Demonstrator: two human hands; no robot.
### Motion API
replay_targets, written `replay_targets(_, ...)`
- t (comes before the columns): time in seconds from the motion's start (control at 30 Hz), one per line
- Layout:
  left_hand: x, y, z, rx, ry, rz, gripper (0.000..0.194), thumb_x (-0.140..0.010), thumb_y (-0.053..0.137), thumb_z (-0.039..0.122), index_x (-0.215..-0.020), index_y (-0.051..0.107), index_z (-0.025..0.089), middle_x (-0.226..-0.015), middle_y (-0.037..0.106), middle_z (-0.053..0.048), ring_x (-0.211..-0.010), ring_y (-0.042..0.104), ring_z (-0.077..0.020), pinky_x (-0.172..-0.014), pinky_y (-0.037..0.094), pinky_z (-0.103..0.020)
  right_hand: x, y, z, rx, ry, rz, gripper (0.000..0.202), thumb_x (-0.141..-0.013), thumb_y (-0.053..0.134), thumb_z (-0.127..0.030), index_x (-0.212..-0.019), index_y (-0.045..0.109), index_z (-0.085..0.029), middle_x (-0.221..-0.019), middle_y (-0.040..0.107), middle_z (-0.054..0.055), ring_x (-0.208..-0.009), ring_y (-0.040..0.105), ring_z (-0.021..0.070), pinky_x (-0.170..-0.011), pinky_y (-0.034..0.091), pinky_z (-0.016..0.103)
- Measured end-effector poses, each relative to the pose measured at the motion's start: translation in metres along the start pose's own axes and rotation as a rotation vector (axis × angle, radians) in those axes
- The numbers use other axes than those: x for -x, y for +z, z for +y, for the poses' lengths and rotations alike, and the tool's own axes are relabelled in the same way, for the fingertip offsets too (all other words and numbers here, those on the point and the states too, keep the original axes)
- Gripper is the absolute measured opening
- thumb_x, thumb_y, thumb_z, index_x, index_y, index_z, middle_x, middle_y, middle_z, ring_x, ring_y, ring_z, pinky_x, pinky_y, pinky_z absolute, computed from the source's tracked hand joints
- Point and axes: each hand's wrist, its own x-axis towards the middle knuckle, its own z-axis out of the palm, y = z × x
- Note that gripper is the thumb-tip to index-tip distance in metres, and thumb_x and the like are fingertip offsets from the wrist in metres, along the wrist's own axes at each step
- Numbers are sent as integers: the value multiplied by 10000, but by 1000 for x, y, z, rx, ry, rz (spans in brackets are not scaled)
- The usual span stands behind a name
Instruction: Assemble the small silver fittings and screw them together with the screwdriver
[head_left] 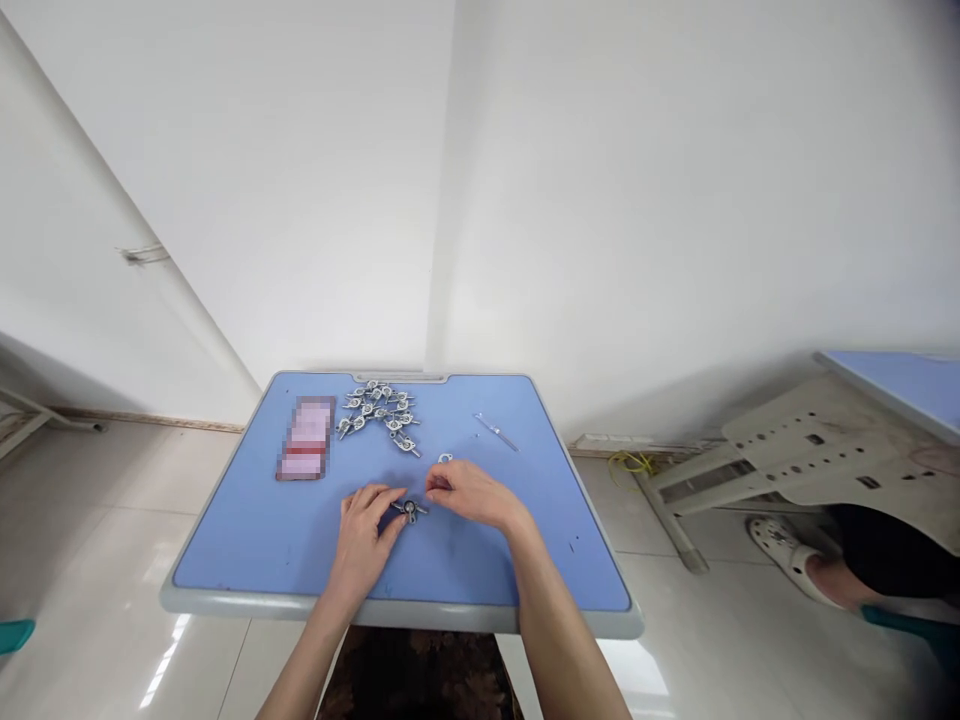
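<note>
Near the front of the blue desk, my left hand [364, 532] grips a small metal part [410, 511] between thumb and fingers. The part has a round centre with thin arms sticking out on either side. Just to its right, apart from it, my right hand [474, 493] has its fingertips pinched together; whatever they hold, if anything, is too small to make out. Behind the right hand lies a small flat metal piece [445, 458], partly hidden by the hand. Farther back is a loose pile of several similar metal parts [381, 402].
A blurred pink and red rectangular object [306, 438] lies on the desk [247, 540] at the left. Toward the back right is a thin clear stick-like item [496, 431]. A white wall [600, 200] stands behind. At right are another desk [900, 390] and a person's foot in a clog [784, 555].
</note>
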Motion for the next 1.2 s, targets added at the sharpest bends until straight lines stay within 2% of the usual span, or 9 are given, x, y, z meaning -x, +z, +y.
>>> replay_targets(0.1, 0, 1, -2, 36, -4, 1, 330, -864, 590, 215, -1187, 612, 277, -1108, 648, -46, -1038, 593, -236, -905, 402, -429, 2, -11, 14, -96, 60, 210, 153, -798, 531, -231, -781, 675, -183, -704, 634, 0, -650, 544, 134, -611, 387, 244)
replay_targets(0.17, 0, 1, -4, 61, -15, 14, 339, -853, 590, 218, -1188, 608, 264, -1102, 651, -48, -1018, 607, -235, -906, 410, -430, 5, -22, 26, -131, 185, 466, 172, -800, 524, -269, -772, 674, -191, -715, 648, 3, -662, 563, 144, -625, 411, 250)
replay_targets(0.2, 0, 2, -4, 75, -23, 25, 340, -848, 587, 216, -1186, 609, 257, -1100, 651, -50, -1009, 613, -234, -907, 415, -430, 6, -27, 32, -121, 238, 548, 186, -805, 509, -275, -794, 673, -188, -741, 653, 14, -686, 573, 154, -643, 419, 259)
replay_targets(0.3, 0, 2, -6, 121, -48, 55, 327, -846, 569, 212, -1168, 619, 242, -1099, 651, -57, -994, 618, -233, -911, 424, -433, 11, -41, 48, -82, 355, 704, 248, -828, 467, -315, -843, 664, -165, -783, 654, 60, -722, 578, 189, -651, 417, 290)
replay_targets(0.37, 0, 2, -7, 156, -65, 75, 305, -847, 559, 213, -1143, 633, 237, -1099, 650, -62, -989, 615, -234, -910, 429, -431, 12, -44, 52, -54, 393, 747, 255, -832, 459, -309, -855, 663, -158, -804, 657, 76, -737, 579, 201, -654, 413, 301)
replay_targets(0.47, -1, 0, -6, 222, -82, 107, 280, -847, 554, 214, -1110, 648, 235, -1087, 648, -61, -961, 612, -225, -897, 446, -410, 7, -38, 46, -26, 360, 696, 215, -826, 490, -275, -867, 677, -176, -814, 668, 61, -737, 590, 190, -670, 421, 295)
replay_targets(0.6, -2, -2, -6, 317, -101, 148, 252, -843, 560, 210, -1075, 658, 221, -1049, 643, -59, -923, 607, -206, -883, 463, -376, -4, -21, 28, 20, 218, 509, 188, -795, 596, -242, -954, 696, -233, -870, 684, 22, -788, 617, 166, -737, 434, 270)
replay_targets(0.73, -3, -1, -8, 379, -103, 194, 235, -843, 557, 198, -1054, 659, 207, -1011, 639, -56, -898, 607, -186, -858, 476, -340, -10, -11, 20, 135, 192, 340, 261, -784, 630, -200, -1040, 682, -215, -951, 682, 57, -855, 632, 189, -746, 428, 277)
replay_targets(1.2, -5, -7, -6, 444, -117, 285, 204, -842, 565, 239, -1006, 677, 192, -929, 639, -49, -829, 583, -162, -793, 486, -306, -13, -10, 20, 101, 202, 295, 76, -780, 591, -165, -835, 642, -178, -768, 647, 30, -688, 546, 147, -630, 356, 253)
